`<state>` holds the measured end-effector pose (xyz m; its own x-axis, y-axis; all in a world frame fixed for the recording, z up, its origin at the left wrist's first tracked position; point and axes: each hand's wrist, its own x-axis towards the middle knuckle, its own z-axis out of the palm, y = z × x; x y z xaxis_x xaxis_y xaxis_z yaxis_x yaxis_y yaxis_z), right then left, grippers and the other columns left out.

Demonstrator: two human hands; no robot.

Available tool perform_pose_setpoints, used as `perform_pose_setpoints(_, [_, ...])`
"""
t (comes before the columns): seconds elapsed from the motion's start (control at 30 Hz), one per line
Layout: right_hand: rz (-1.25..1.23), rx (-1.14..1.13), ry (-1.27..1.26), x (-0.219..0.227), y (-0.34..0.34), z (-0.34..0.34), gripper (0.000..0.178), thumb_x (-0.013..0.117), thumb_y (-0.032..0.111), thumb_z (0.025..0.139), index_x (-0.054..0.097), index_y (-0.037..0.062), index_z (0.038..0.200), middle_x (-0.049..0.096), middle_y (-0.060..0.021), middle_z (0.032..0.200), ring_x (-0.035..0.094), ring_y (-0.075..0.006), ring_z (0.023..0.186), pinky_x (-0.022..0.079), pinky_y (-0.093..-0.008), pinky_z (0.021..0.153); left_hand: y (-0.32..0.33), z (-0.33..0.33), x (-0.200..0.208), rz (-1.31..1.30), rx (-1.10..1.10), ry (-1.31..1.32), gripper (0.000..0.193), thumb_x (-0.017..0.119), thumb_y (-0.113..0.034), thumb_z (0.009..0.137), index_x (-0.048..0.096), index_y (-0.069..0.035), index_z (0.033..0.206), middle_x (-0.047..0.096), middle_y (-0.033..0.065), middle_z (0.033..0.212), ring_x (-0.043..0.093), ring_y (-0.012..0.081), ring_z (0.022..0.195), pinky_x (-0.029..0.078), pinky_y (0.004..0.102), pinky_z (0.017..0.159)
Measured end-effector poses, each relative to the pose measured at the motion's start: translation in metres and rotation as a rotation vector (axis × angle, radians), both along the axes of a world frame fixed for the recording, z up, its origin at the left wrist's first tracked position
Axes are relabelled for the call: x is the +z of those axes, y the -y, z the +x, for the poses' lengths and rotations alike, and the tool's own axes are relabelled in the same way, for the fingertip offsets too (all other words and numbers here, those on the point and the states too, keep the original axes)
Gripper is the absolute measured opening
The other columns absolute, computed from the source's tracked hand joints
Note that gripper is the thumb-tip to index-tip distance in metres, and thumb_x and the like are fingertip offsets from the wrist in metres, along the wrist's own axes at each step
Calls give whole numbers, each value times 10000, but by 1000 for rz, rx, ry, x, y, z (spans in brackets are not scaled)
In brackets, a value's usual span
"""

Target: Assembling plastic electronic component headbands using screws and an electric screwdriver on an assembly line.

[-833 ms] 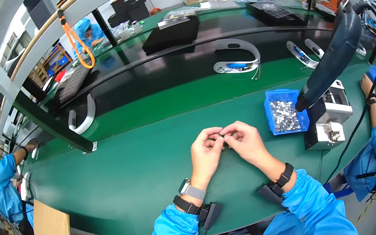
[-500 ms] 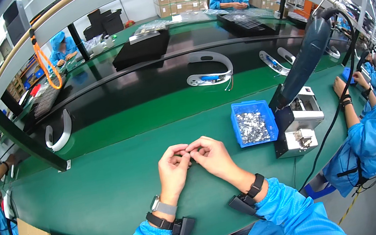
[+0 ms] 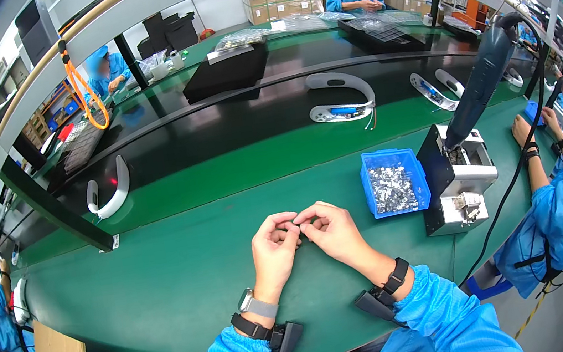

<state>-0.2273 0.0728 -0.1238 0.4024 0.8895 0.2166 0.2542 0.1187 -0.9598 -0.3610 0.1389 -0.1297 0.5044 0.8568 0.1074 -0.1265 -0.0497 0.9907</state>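
Over the green bench my left hand and my right hand meet at the fingertips. Both are closed in a pinch. Whatever sits between the fingers is hidden or too small to name. To the right of my right hand stands a blue plastic bin holding many small metal parts. Beside the bin is a black and silver bench machine. A dark powered screwdriver hangs tilted above it on a cable.
Beyond the bench, a belt carries white curved housings, one with blue and wires inside. Another housing lies left, near a dark rack post. An orange coiled cord hangs overhead. Co-workers in blue sit right, left and across.
The whole view has shifted, so everything sits farther right. The housings on the belt have moved slightly right past the bench. My hands keep the same pinch. A red glow now shows near the left housing.
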Motion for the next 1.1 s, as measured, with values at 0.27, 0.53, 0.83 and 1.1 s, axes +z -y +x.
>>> perform_pose_setpoints(0.27, [-7,4,6,3,-3,-2,93,676,5,853,712,20,938,645,-34,876,551,-64,596,476,-232,569,-3,-1,2,-5,1,2,194,627,24,898,629,9,1092,648,35,937,618,68,701,520,208,619])
perform_pose_setpoints(0.53, [-2,9,16,0,0,-1,109,665,-12,845,710,20,939,636,-29,865,532,-56,591,458,-231,558,-1,-1,0,-16,3,6,204,641,29,881,648,6,1083,652,40,932,621,65,706,531,206,633])
perform_pose_setpoints(0.83, [0,3,13,-5,0,6,107,664,-12,846,709,22,937,633,-27,849,523,-51,584,454,-230,552,-1,5,-3,3,-14,11,202,629,21,898,627,9,1100,649,39,945,619,73,705,522,209,624])
perform_pose_setpoints(1.1, [-6,-6,27,-14,-8,4,154,653,15,852,713,49,990,654,-45,844,591,-87,643,497,-232,598,-7,-3,-3,59,104,-40,185,612,-23,927,646,-10,1108,663,41,987,629,88,786,537,230,664])
